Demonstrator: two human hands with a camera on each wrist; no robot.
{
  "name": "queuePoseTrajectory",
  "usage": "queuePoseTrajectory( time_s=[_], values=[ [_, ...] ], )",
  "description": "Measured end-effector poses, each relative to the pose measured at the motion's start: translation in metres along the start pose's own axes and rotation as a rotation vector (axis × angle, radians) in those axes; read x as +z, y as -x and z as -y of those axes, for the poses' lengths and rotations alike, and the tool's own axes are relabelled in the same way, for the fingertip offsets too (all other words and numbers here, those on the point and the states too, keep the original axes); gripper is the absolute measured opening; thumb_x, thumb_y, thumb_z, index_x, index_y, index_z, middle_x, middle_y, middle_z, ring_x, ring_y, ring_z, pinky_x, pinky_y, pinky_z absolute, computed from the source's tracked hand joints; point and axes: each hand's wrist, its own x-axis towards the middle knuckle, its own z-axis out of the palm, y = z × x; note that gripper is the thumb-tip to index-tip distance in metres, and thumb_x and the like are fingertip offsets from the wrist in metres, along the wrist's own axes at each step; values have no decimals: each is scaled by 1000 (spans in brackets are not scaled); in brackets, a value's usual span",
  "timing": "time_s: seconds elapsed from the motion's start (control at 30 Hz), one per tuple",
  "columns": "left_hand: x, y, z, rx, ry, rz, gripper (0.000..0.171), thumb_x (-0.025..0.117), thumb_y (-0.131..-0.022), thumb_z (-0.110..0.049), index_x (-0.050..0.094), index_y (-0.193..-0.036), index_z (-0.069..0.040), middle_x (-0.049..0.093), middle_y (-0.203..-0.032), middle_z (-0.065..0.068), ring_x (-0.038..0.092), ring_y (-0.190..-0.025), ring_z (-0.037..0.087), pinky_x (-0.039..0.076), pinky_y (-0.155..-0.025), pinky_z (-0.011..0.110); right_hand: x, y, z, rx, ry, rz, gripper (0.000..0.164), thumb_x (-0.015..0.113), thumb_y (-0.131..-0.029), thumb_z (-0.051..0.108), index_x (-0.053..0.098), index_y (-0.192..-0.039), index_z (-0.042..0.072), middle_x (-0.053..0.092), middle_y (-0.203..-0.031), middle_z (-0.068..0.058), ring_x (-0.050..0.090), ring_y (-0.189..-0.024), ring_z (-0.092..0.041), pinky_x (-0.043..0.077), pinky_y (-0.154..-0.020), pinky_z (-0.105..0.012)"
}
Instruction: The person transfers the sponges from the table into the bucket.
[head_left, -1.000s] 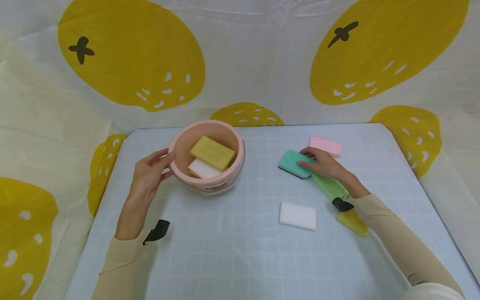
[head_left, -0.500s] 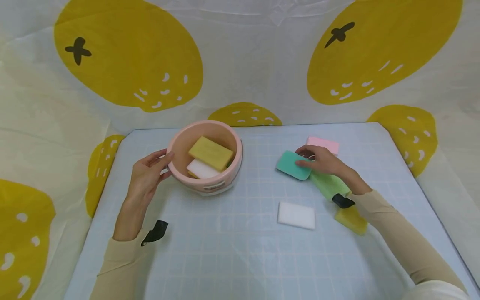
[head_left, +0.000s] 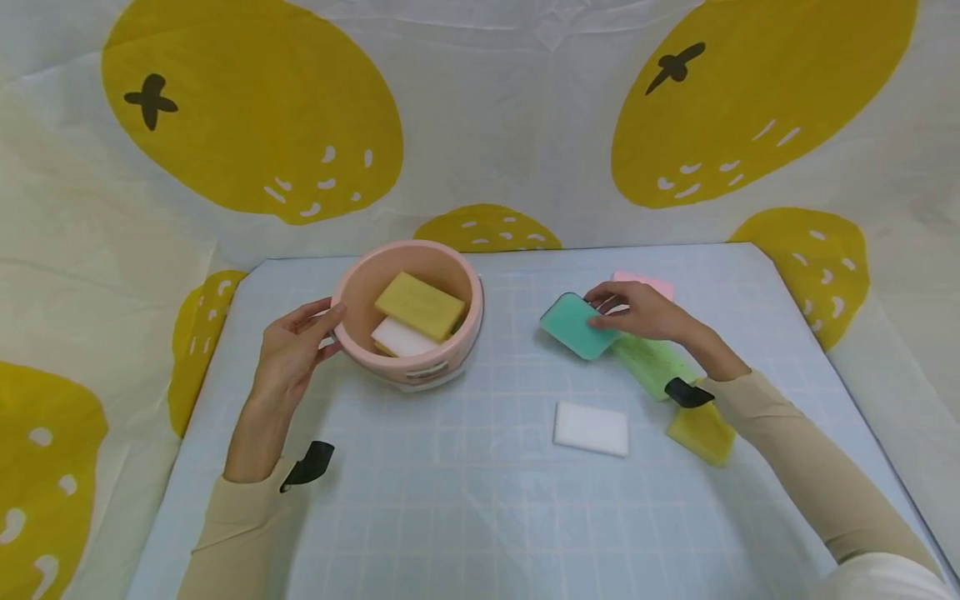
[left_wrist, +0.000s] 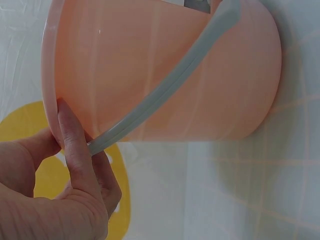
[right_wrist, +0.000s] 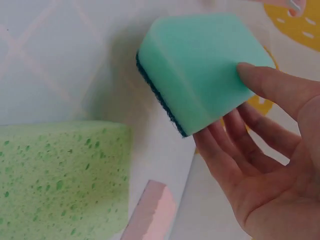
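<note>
My left hand (head_left: 291, 350) grips the rim of a pink bucket (head_left: 348, 333) at its left side. In the left wrist view the thumb and fingers pinch that rim beside the grey handle (left_wrist: 165, 95). Inside the bucket lie a yellow sponge (head_left: 420, 302) and a white sponge (head_left: 401, 337), with parts of others hidden below. Between thumb and fingers, my right hand (head_left: 637, 312) holds a teal sponge (head_left: 576, 325) with a dark scouring layer (right_wrist: 157, 95) underneath. The sponge is tilted and lifted off the table. Close by lies a porous green sponge (right_wrist: 60, 180).
A pink sponge (head_left: 652, 286) sits behind the right hand, partly hidden. Nearer the front are a white sponge (head_left: 591, 428) and a yellow sponge (head_left: 703, 433) beneath the right forearm. The pale checked table (head_left: 450, 517) meets a patterned curtain (head_left: 510, 125) at the back.
My right hand has raised the teal sponge off the table, tilting it and shifting it slightly left. The left hand keeps its hold on the bucket rim.
</note>
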Motion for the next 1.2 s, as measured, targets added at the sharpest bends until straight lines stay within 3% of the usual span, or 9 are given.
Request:
queuePoseTrajectory(
  time_s=[0.2, 0.3, 0.53, 1.2],
  values=[
    [0, 1, 0, -8, -15, -8, 70, 83, -87, -41, 58, -145, -11, 67, -113, -3, 65, -97, 12, 59, -74, 19, -3, -2, 9, 0, 0, 0, 41, 78, -93, 13, 63, -128, -4, 64, -127, -18, 65, -114, -33, 53, -90, -20],
    [0, 1, 0, -7, -24, -8, 70, 82, -87, -41, 58, -145, -11, 66, -113, -3, 64, -97, 12, 59, -74, 19, -4, -4, 13, 8, -9, 7, 42, 78, -94, 16, 63, -129, -2, 64, -128, -17, 64, -115, -32, 51, -90, -16],
    [1, 2, 0, -2, -26, -5, 68, 81, -88, -40, 58, -145, -11, 66, -113, -3, 64, -97, 12, 59, -74, 19, -7, -7, 26, 39, -60, 7, 42, 78, -94, 18, 64, -129, 1, 64, -129, -13, 62, -117, -27, 51, -99, -32],
    [2, -2, -1, -27, -59, -28, 71, 81, -86, -46, 58, -146, -16, 63, -129, 3, 64, -102, 13, 59, -76, 19, -24, -18, 75, 50, -152, -49, 38, 78, -94, 17, 65, -128, 6, 64, -125, -7, 63, -113, -19, 54, -88, -23]
  ],
)
